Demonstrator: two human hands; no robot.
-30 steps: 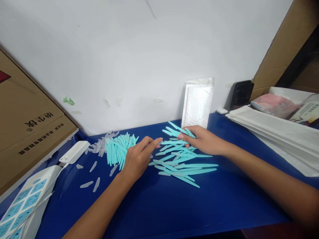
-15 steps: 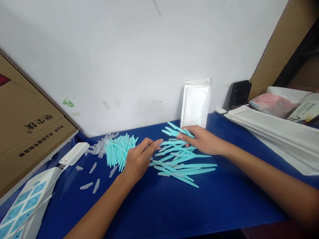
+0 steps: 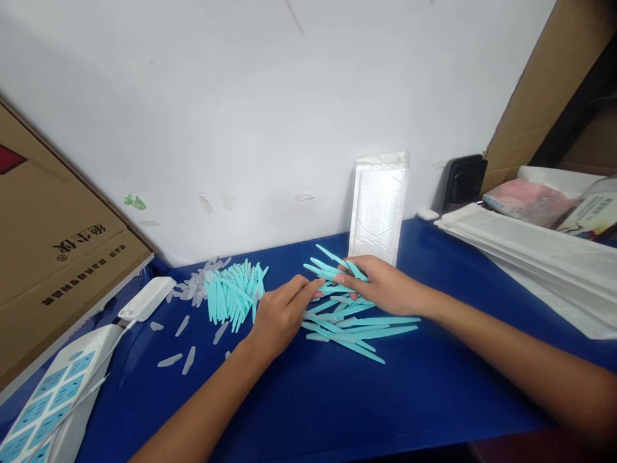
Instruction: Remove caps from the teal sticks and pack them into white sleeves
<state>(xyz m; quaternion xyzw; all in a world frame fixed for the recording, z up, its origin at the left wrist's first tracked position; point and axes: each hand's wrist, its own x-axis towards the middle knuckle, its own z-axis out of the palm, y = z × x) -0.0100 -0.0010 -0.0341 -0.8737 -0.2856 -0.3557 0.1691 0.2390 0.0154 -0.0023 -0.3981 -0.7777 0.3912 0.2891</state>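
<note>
Above the table (image 3: 366,402), sticks (image 3: 328,267) jut from the right hand (image 3: 383,283).

The left grip (image 3: 282,315) hides part of the loose turquoise sticks (image 3: 369,331); whether its fingertips pinch one cannot be told. The right grip (image 3: 380,283) covers the ends of its own bunch (image 3: 330,254), leaving their number unclear. From mid-view, the edge cuts the left forearm (image 3: 207,399) at 7 o'clock, power strip (image 3: 53,402) at 8, cardboard box (image 3: 33,257) at 9, white packets (image 3: 525,244) at 3, right forearm (image 3: 501,347) at 4.
</note>
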